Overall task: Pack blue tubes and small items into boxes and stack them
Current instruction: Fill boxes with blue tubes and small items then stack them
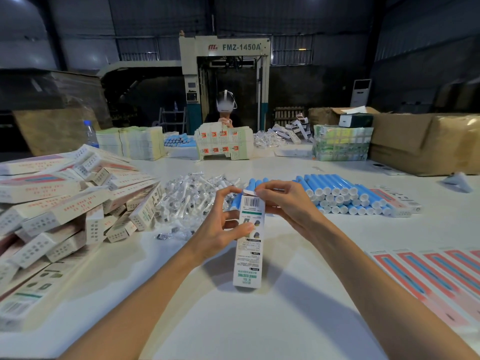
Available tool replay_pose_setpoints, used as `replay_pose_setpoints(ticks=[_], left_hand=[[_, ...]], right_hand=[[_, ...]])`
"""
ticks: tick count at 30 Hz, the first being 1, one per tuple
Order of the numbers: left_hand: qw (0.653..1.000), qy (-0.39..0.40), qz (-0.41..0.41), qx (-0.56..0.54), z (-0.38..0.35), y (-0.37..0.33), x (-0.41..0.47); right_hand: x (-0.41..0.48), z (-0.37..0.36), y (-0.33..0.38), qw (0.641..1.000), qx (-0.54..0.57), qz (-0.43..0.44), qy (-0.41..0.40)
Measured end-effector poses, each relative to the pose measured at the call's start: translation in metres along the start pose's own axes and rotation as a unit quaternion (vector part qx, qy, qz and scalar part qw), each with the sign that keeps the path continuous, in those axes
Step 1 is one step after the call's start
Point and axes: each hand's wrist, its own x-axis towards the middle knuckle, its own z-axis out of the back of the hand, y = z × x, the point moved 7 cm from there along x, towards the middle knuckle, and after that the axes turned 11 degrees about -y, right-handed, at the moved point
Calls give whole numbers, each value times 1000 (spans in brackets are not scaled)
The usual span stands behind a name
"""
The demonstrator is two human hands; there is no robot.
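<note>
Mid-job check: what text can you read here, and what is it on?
"FMZ-1450A": on the machine at the back.
"SONIC ELECTRIC": upside down on the held box.
Red logo beside the machine's number: too blurred.
Digits under the barcode, other print on that box and on the stacked boxes: too small.

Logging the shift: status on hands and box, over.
Left hand grips box midway. Right hand pinches top flap. Blue tubes piled just beyond.
</note>
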Motion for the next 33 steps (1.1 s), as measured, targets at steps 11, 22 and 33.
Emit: replay_pose_setpoints(ticks=[11, 22, 33], left_hand=[[1000, 13, 1, 14, -2, 1, -2], [1000, 19, 20, -9, 2, 6, 0], [1000, 3, 10, 12, 3, 7, 3]], right_hand=[[2, 3, 3, 997, 1, -43, 71], [-8, -1, 7, 996, -41, 46, 58], [-18, -6, 15, 977, -126, 170, 21]])
